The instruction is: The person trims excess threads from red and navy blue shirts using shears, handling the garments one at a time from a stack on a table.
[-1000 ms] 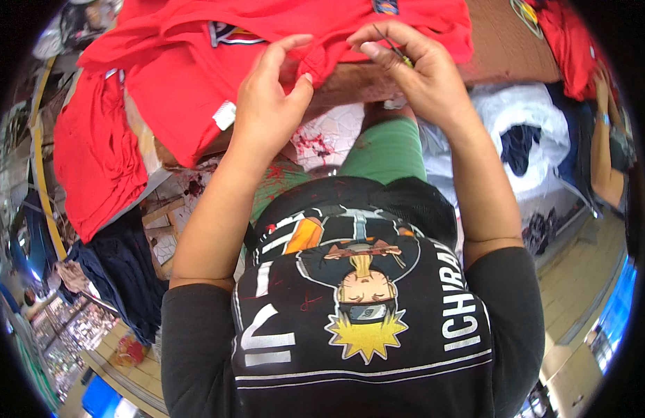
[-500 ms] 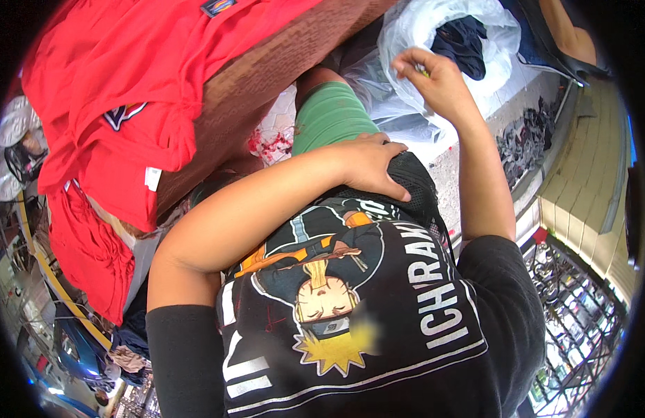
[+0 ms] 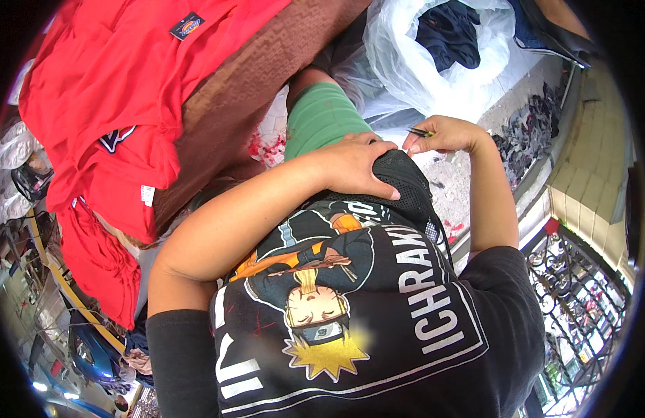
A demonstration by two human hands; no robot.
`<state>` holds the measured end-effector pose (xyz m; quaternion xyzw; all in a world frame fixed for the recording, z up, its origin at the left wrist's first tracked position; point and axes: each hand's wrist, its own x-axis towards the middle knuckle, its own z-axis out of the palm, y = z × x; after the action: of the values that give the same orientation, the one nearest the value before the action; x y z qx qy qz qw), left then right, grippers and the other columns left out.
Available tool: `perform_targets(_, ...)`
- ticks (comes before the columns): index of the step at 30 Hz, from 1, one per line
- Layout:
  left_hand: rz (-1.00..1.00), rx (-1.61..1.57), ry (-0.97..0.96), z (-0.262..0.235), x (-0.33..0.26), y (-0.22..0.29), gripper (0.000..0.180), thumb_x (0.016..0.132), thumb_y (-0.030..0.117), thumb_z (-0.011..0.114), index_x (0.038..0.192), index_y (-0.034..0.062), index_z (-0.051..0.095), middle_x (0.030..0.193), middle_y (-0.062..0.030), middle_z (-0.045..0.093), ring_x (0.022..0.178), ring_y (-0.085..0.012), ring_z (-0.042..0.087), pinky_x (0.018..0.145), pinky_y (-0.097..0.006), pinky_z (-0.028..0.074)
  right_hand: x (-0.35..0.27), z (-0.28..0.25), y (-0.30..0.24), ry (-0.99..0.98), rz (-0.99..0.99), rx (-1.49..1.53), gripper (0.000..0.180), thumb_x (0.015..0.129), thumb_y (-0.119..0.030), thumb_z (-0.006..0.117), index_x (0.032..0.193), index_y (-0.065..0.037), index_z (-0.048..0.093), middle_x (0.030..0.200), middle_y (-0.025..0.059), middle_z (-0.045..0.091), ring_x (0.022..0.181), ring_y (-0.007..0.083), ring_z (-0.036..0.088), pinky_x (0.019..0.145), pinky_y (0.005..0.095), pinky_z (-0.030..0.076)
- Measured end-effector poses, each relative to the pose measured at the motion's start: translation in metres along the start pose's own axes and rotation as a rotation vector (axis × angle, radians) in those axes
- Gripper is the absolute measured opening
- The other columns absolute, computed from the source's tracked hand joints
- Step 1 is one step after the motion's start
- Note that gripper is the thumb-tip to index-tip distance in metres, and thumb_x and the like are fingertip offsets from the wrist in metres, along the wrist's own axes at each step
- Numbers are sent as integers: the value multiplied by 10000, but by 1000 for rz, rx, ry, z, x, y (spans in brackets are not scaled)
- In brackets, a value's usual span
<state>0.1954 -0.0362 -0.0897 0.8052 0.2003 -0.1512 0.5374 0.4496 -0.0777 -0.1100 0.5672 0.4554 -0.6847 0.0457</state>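
Black mesh fabric [image 3: 405, 182] lies bunched across my lap, over the thigh in green shorts. My left hand [image 3: 357, 166] is closed on this fabric, its thumb on the near side and its fingers toward the far side. Just beyond the fabric's right edge, my right hand [image 3: 444, 134] pinches small yellow-and-black thread snips [image 3: 421, 132], tips pointing left. The right fingertips are close to the edge of the mesh; whether they also hold a bit of it or a thread, I cannot tell.
Red garments [image 3: 113, 90] are heaped on a brown-covered surface [image 3: 246, 83] at the left. A clear plastic bag [image 3: 399, 76] holding dark cloth [image 3: 448, 35] stands ahead on the right. Fabric scraps [image 3: 528, 129] litter the floor, with a metal grille [image 3: 573, 306] at the far right.
My right hand has come down from beside the plastic bag to the edge of the mesh fabric, with the snips in it. My left hand stays on the fabric.
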Motion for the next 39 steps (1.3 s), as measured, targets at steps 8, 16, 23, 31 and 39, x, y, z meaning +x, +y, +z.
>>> perform_targets(8, -7, 22, -9, 3, 4, -4, 966, 698, 622, 684, 1402, 29, 390, 1422, -247, 373, 1326, -395, 344, 1092, -427, 298, 10, -33, -124, 271, -168, -814, 450, 788, -408, 717, 979, -4, 665, 874, 135, 681, 736, 228, 653, 612, 337, 525)
perform_targets(16, 122, -12, 346, -21, -66, -6, 839, 787, 578, 637, 1355, -3, 431, 1400, -236, 402, 1301, -380, 381, 1084, -413, 307, -21, -34, -283, 627, -889, -784, 231, 810, -138, 708, 993, -15, 639, 779, 45, 615, 727, 86, 567, 653, 257, 465)
perform_targets(23, -100, -90, 1294, -36, -218, -20, 332, 791, 183, 701, 1081, 46, 614, 1062, -131, 615, 995, -303, 577, 891, -385, 453, 57, 31, -285, 247, -977, -753, 247, 828, -123, 688, 1050, -23, 652, 866, 2, 648, 790, 82, 566, 704, 263, 457)
perform_targets(31, -122, 178, 1329, -61, -206, -55, 534, 785, 85, 657, 1298, 57, 509, 1237, -130, 579, 1158, -260, 541, 998, -358, 412, 70, 83, -300, 120, -822, -317, 228, 844, -201, 713, 955, -6, 671, 806, 19, 662, 735, 65, 581, 665, 229, 474)
perform_targets(39, -80, 8, 1258, -63, -187, -71, 570, 784, 98, 669, 1323, 71, 485, 1223, -130, 588, 1163, -281, 546, 1003, -370, 414, 88, 74, -281, 139, -825, -90, 87, 901, -86, 630, 906, 1, 634, 785, -1, 631, 759, 60, 596, 712, 231, 511)
